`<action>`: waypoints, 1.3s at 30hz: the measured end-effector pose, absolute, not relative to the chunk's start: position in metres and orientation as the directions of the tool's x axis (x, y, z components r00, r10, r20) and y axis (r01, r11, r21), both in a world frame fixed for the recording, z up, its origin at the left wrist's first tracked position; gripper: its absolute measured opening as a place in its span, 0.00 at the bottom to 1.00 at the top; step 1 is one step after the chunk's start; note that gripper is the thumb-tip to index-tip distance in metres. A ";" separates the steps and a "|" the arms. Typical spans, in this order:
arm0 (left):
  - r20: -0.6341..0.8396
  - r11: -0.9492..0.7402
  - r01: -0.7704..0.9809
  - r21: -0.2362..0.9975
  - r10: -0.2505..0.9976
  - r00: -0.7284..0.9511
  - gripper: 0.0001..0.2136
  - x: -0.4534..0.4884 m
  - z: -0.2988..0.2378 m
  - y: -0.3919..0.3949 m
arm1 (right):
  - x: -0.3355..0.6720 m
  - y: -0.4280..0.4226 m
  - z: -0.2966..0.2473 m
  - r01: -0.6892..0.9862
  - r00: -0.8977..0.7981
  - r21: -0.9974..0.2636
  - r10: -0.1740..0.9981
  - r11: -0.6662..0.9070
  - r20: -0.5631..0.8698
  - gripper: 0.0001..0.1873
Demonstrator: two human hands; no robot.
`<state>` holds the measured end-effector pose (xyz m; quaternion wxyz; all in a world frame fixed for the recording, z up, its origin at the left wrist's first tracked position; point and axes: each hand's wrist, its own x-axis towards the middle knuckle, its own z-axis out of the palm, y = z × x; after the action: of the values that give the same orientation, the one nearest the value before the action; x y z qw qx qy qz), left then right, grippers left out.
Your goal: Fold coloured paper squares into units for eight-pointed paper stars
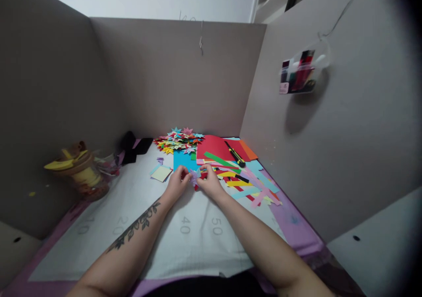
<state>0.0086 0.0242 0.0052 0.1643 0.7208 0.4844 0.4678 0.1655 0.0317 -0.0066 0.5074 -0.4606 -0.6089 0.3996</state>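
Note:
Between my two hands is a small folded paper star [194,177], mostly lilac with light blue and a bit of red at its lower edge. My left hand [179,180] pinches its left side between thumb and fingers. On the other side, my right hand [209,180] grips it with thumb and forefinger. Just beyond the hands lies a blue paper sheet [182,159]. Close to my left hand sits a small stack of square papers [161,173], pale yellow on top. Paper strips [245,183] of many colours are scattered to the right of my right hand.
A heap of folded paper stars [180,139] lies at the back. Red sheets [214,148] and a yellow-black utility knife [235,155] are at back right. A pot-shaped container [81,174] stands left. Grey partitions [178,77] enclose the table; a clear holder [300,75] hangs right.

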 end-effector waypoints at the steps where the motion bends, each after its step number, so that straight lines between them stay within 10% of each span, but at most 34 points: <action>1: 0.512 -0.472 0.537 0.699 0.855 0.086 0.03 0.008 0.005 0.024 | 0.165 0.032 -0.007 0.158 -0.061 -0.953 0.966 0.259 0.252 0.19; 39: 0.239 -0.236 0.224 0.946 0.971 0.016 0.09 0.015 0.015 0.018 | 0.166 0.034 -0.009 0.127 -0.055 -0.962 0.970 0.243 0.238 0.19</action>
<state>0.0154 0.0176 0.0150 0.3738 0.6069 0.4921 0.4998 0.1665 0.0341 -0.0085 0.5126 -0.4578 -0.5990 0.4110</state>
